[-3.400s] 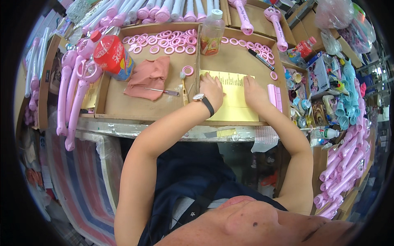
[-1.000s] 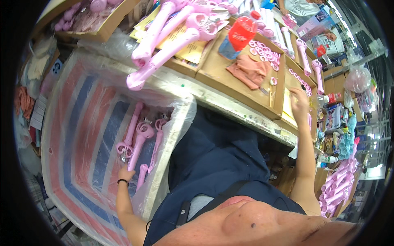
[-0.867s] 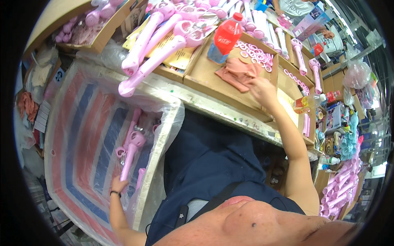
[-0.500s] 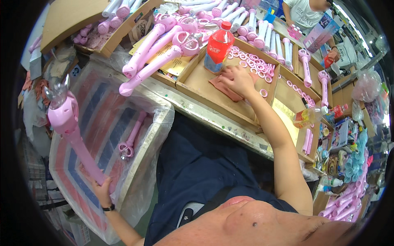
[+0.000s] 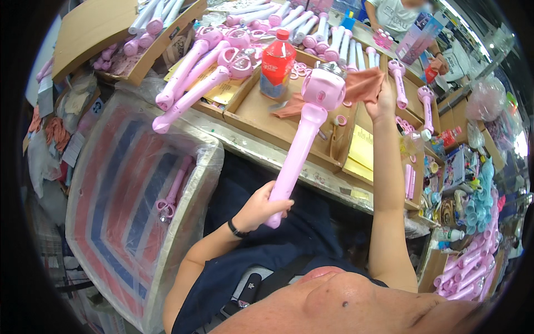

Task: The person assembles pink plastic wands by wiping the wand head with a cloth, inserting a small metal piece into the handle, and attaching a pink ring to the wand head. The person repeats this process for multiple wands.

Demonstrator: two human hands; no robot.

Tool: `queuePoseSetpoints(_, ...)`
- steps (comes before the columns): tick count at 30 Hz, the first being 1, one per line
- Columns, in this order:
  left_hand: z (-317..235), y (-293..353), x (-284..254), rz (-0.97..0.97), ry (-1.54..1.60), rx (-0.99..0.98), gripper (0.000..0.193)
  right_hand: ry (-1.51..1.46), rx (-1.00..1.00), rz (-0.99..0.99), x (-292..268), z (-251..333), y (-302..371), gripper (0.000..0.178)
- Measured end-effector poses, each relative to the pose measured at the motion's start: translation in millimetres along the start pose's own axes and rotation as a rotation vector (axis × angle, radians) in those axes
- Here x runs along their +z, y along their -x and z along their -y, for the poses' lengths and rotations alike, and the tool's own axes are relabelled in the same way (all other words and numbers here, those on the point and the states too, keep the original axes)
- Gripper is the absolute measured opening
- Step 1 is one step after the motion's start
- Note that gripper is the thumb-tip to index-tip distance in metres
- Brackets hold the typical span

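My left hand point(image 5: 258, 209) is closed round the lower handle of a pink toy wand point(image 5: 297, 142). The wand stands tilted in front of me, its rounded head and clear, crown-like top up over the cardboard tray. My right hand point(image 5: 382, 101) pinches one end of an orange-brown cloth point(image 5: 364, 85), lifted beside the wand's head. Behind the wand, cloth of the same colour shows at the left; the head hides whether it is one piece. A bottle with a red cap and red label point(image 5: 276, 65) stands upright in the tray point(image 5: 253, 114), left of the wand's head.
Several pink wands point(image 5: 194, 69) lie left of the bottle, with white-and-pink sticks point(image 5: 311, 30) behind. Yellow paper point(image 5: 359, 153) lies in the right tray section. A plastic-lined striped container point(image 5: 119, 183) at my left holds another wand point(image 5: 175, 189). Another person point(image 5: 397, 22) is across the table.
My left hand has brought the wand from over the striped container to in front of the tray. My right hand has lifted the cloth off the tray and moved right.
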State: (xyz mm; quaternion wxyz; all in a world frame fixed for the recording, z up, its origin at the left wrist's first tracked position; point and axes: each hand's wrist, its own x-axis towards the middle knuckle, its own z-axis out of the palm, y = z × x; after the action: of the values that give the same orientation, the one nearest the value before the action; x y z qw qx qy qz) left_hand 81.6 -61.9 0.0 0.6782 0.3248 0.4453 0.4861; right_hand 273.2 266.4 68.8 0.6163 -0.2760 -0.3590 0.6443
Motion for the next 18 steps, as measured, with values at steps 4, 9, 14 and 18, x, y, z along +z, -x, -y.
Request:
queuePoseSetpoints(4, 9, -23, 15, 0.049, 0.129, -0.039, 0.036, -0.084, -0.226, 0.114, 43, 24, 38, 0.021)
queuePoseSetpoints(9, 15, -36, 21, 0.014, 0.256, -0.024, 0.029, 0.727, -0.488, 0.389, 72, -29, 101, 0.026)
queuePoseSetpoints(14, 19, -30, 17, -0.007, 0.223, -0.016, 0.033, 1.142, -0.759, 0.366, 58, -63, 149, 0.034)
queuePoseSetpoints(18, 23, -29, 19, -0.043, 0.11, 0.009, 0.036, 0.686, -0.262, 0.177, 39, -71, 162, 0.051)
